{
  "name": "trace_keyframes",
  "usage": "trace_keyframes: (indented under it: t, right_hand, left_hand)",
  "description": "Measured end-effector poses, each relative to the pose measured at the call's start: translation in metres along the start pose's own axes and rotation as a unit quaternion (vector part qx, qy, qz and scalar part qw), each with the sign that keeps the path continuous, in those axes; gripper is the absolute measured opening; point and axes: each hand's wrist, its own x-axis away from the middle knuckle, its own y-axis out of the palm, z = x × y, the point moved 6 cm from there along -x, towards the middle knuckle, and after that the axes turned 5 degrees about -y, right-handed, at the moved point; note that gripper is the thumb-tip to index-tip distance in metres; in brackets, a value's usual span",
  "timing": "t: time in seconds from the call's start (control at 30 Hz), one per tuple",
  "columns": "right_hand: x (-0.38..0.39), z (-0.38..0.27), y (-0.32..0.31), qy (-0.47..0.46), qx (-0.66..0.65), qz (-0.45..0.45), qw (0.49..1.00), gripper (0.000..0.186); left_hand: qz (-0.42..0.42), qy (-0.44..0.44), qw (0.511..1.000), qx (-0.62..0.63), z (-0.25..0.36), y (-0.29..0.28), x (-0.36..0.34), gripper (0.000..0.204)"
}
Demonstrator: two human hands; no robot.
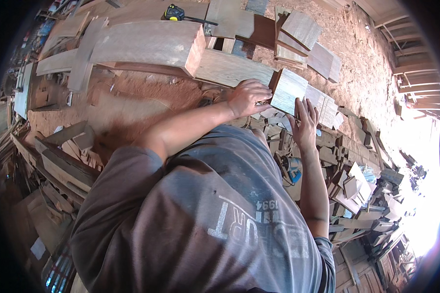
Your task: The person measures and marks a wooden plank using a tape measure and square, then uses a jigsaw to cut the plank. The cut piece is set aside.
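Note:
A short pale wooden panel [289,91] with a dark left edge lies at the end of a longer board [234,67], ahead of my body. My left hand [249,97] is at the panel's left edge, its fingers bent and closed against it, thumb below. On the panel's near right corner rests my right hand [306,122], its fingers stretched forward and the thumb apart. More pale panels [322,103] lie just to the right of it. What is under the left fingertips is partly hidden.
A long wooden box-like piece [144,44] stands at the far left, with a black and yellow tape measure [173,13] behind it. Stacked boards [300,30] lie at the far right. A blue power tool [293,171] sits among wood offcuts [354,188] beside my right forearm.

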Motion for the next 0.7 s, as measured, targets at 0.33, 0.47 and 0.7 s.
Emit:
trace_keyframes:
  t: [0.33,0.47,0.7]
  right_hand:
    - [-0.006,-0.019,-0.014,0.012,-0.002,0.007,1.000,0.098]
    - [-0.008,-0.034,-0.015,0.084,-0.048,0.014,0.995,0.099]
    - [-0.014,-0.055,-0.042,0.137,-0.069,0.093,0.984,0.054]
  left_hand:
    - [-0.008,-0.013,0.997,0.070,0.029,-0.019,-0.015,0.036]
    - [-0.028,-0.032,0.993,0.111,0.044,-0.020,-0.024,0.038]
    - [-0.088,-0.004,0.979,0.185,0.067,-0.012,-0.031,0.041]
